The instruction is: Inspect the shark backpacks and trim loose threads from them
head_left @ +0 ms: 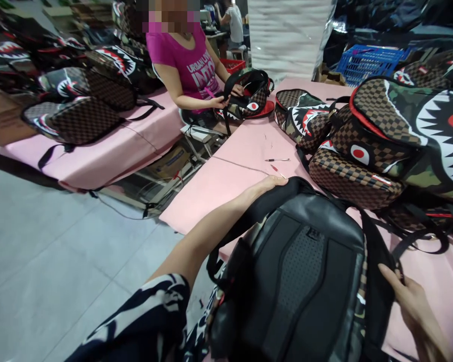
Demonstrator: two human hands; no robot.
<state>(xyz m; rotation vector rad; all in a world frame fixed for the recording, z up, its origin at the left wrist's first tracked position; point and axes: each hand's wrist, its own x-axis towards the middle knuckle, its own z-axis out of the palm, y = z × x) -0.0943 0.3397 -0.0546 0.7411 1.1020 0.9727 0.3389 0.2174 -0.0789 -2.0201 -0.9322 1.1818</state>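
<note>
A black-backed backpack [304,266] lies tilted in front of me, its padded back panel facing up and its top towards the pink table. My left hand [270,186] is closed on the left shoulder strap [254,215] near the top; its fingertips are partly hidden. At the other side, my right hand [410,296] grips the right shoulder strap [379,286], thumb in front and fingers largely behind it. Checkered and camouflage fabric shows along the backpack's sides. Beyond my left hand, a red pen [277,171] and a black pen [277,160] rest on the table.
Checkered shark-face backpacks [385,125] are piled on the pink table [207,191] at right. Across from me a person [184,65] handles another backpack [251,95]. More backpacks [85,120] lie on a second pink table [151,123]. A blue crate [372,64] stands behind.
</note>
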